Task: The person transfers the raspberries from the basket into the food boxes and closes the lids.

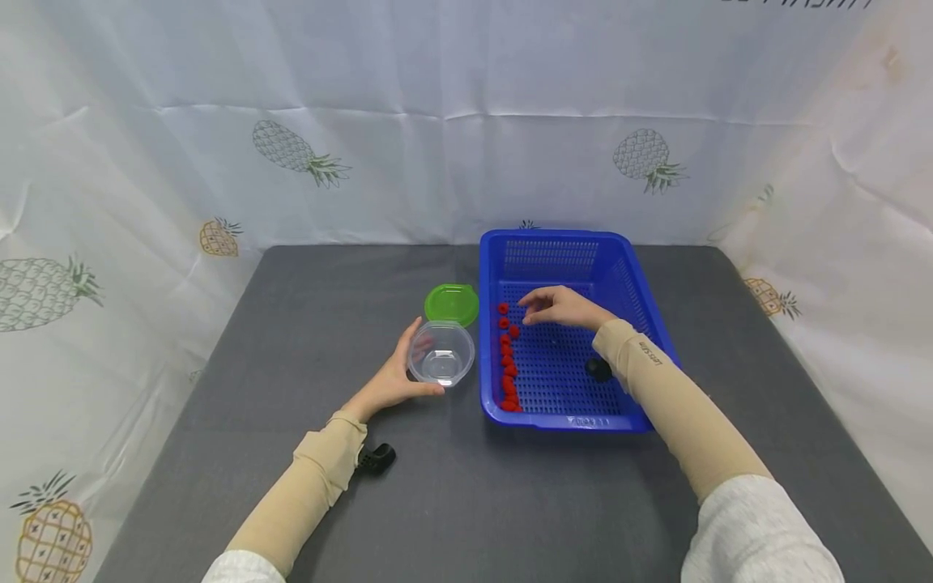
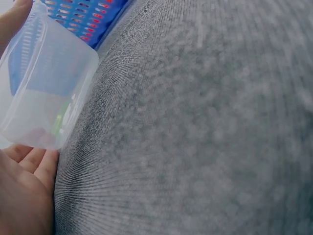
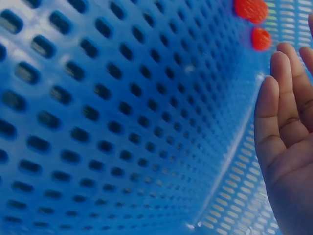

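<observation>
In the head view my left hand (image 1: pixel 397 374) holds a clear plastic bowl (image 1: pixel 441 356) between thumb and fingers. The left wrist view shows the bowl (image 2: pixel 44 83) from the side, see-through, with nothing visible inside. Over the blue basket (image 1: pixel 576 423) hovers my right hand (image 1: pixel 563 308), its fingers loosely bent and holding nothing. Several small red raspberries (image 1: pixel 508 370) lie in a line along the basket's left side. In the right wrist view, two raspberries (image 3: pixel 260 39) appear beyond the straight fingers (image 3: pixel 267 115), apart from them.
A green round lid (image 1: pixel 452 304) lies behind the bowl, close to the basket's left wall. Black camera parts show at the left wrist (image 1: pixel 377 458) and the right wrist (image 1: pixel 598 369). The grey table (image 1: pixel 466 502) is bordered by a white pineapple-print curtain (image 1: pixel 437 178).
</observation>
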The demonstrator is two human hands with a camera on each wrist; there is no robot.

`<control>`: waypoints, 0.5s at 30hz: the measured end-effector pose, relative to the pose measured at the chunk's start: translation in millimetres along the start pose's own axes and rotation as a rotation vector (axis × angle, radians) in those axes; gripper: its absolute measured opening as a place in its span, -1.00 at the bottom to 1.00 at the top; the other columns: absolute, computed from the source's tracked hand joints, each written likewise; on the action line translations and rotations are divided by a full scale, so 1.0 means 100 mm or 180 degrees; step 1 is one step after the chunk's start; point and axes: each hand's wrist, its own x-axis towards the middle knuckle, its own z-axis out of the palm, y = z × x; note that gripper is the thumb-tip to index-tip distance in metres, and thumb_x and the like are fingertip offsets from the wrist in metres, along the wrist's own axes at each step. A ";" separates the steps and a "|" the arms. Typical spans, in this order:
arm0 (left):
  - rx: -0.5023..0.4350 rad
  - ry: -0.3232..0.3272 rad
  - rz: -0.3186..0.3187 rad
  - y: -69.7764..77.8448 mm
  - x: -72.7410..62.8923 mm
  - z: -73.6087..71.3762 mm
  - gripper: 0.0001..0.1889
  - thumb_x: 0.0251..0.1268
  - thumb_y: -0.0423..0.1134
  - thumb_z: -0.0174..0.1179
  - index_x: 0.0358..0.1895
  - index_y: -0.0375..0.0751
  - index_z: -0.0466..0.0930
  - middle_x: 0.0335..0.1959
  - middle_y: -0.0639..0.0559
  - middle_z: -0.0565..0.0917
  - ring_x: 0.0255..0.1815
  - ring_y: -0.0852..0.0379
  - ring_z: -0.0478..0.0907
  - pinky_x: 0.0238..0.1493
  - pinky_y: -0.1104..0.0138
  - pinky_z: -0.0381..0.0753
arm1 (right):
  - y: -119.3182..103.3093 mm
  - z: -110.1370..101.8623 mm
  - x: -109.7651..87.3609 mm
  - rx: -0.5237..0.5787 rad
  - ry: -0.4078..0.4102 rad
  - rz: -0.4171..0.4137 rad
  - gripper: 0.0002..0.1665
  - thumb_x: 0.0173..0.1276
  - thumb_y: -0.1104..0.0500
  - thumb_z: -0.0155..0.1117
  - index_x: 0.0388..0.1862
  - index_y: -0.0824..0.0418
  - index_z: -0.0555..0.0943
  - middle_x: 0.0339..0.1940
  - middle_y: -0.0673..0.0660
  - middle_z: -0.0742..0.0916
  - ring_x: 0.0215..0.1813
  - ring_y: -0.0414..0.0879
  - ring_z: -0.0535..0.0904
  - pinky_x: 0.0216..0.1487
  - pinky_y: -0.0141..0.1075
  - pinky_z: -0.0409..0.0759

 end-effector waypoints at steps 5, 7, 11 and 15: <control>0.0070 0.0001 -0.0059 -0.02 0.00 0.01 0.22 -0.22 -0.45 0.47 0.48 -0.15 -0.26 0.35 -0.38 0.24 0.39 -0.28 0.20 0.41 -0.01 0.13 | 0.05 0.11 0.06 -0.0061 -0.0136 -0.0024 -0.51 0.24 0.08 0.29 0.15 0.18 0.52 -0.19 0.11 0.70 -0.11 -0.08 0.57 0.08 -0.17 0.49; 0.0089 -0.0002 -0.0068 -0.03 0.00 0.01 0.21 -0.21 -0.46 0.46 0.48 -0.15 -0.25 0.34 -0.40 0.25 0.38 -0.30 0.21 0.40 -0.04 0.13 | 0.07 0.17 0.08 -0.0094 -0.0202 -0.0014 -0.49 0.23 0.07 0.30 0.16 0.16 0.51 -0.27 0.07 0.69 -0.19 -0.13 0.54 -0.02 -0.25 0.48; 0.0088 -0.0004 -0.0073 -0.04 0.00 0.01 0.20 -0.21 -0.44 0.47 0.48 -0.08 -0.23 0.34 -0.38 0.26 0.38 -0.28 0.21 0.40 -0.03 0.14 | 0.11 0.25 0.13 -0.0096 -0.0219 -0.0003 -0.46 0.22 0.07 0.31 0.18 0.14 0.47 -0.38 0.02 0.65 -0.34 -0.17 0.46 -0.21 -0.34 0.40; 0.0105 -0.0013 -0.0077 -0.04 0.01 0.00 0.19 -0.20 -0.39 0.48 0.48 -0.02 -0.21 0.35 -0.34 0.27 0.39 -0.24 0.21 0.41 0.00 0.14 | 0.14 0.26 0.16 -0.0003 -0.0153 -0.0020 -0.50 0.20 0.11 0.32 0.12 0.18 0.48 -0.41 0.02 0.64 -0.36 -0.17 0.45 -0.26 -0.34 0.39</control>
